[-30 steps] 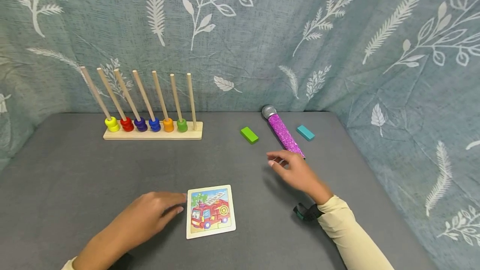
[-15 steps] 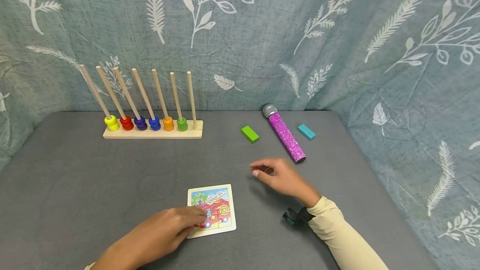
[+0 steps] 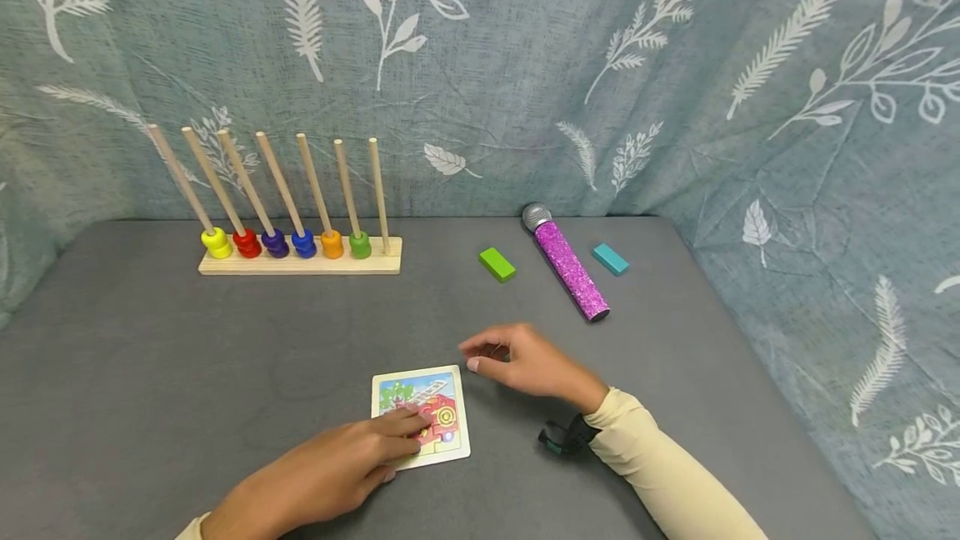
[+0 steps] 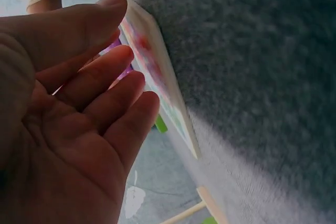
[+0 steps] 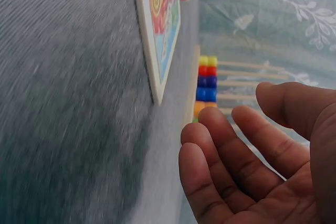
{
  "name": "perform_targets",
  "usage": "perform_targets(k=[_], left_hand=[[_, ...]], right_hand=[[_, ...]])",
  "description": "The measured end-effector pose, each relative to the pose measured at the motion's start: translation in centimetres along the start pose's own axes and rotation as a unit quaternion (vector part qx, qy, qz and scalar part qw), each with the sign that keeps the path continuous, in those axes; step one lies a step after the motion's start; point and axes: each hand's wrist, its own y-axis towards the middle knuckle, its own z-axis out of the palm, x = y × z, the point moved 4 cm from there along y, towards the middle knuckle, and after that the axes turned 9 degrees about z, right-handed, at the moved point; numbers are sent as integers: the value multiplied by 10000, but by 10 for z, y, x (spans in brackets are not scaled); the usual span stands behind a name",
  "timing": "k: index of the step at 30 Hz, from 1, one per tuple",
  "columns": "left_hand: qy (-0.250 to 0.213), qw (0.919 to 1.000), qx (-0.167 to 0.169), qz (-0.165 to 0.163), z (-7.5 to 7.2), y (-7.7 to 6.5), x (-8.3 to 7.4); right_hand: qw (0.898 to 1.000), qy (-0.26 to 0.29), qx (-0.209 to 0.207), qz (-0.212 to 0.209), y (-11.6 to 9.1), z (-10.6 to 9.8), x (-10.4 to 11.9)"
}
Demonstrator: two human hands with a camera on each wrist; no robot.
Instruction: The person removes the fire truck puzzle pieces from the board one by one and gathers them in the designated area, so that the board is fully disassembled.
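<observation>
A square wooden jigsaw puzzle (image 3: 446,417) with a fire-truck picture in a pale frame lies flat on the table. Over its left part reaches my left hand (image 3: 341,461), its fingers covering the front of the truck. The left wrist view shows that hand (image 4: 89,87) with loosely bent fingers and nothing between thumb and fingertips, beside the puzzle (image 4: 149,59). Just off the puzzle's upper right corner hovers my right hand (image 3: 528,367), thumb and fingers apart. In the right wrist view its relaxed fingers (image 5: 236,166) hold nothing, and the puzzle (image 5: 159,30) stands out ahead.
A wooden peg stand (image 3: 300,267) with coloured beads sits at the back left. Farther right lie a green block (image 3: 497,265), a glittery pink microphone (image 3: 572,269) and a teal block (image 3: 611,259). A patterned cloth (image 3: 480,82) hangs behind the table (image 3: 225,357).
My left hand has moved right, from beside the puzzle to over its picture. My right hand has shifted left and nearer, away from the microphone toward the puzzle.
</observation>
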Motion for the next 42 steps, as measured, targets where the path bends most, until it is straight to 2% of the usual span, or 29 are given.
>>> perform_targets(k=[8, 14, 21, 27, 32, 38, 42], left_hand=[[28, 9998, -106, 171, 1, 7, 1], [146, 9995, -101, 247, 2, 8, 3], [218, 9993, 200, 242, 4, 9, 6], [407, 9981, 152, 429, 6, 10, 6], [575, 9974, 140, 422, 8, 8, 4], [341, 9981, 477, 194, 10, 5, 6], [289, 9979, 453, 356, 12, 3, 8]], right_hand=[[9981, 395, 354, -317, 9, 11, 7], [9975, 373, 498, -329, 17, 19, 6], [9967, 416, 589, -377, 26, 27, 10], [9955, -144, 604, -717, 31, 31, 13], [9901, -617, 767, -998, 37, 35, 21], [9852, -990, 1056, -918, 45, 44, 26], [9837, -1196, 1030, -864, 50, 48, 28]])
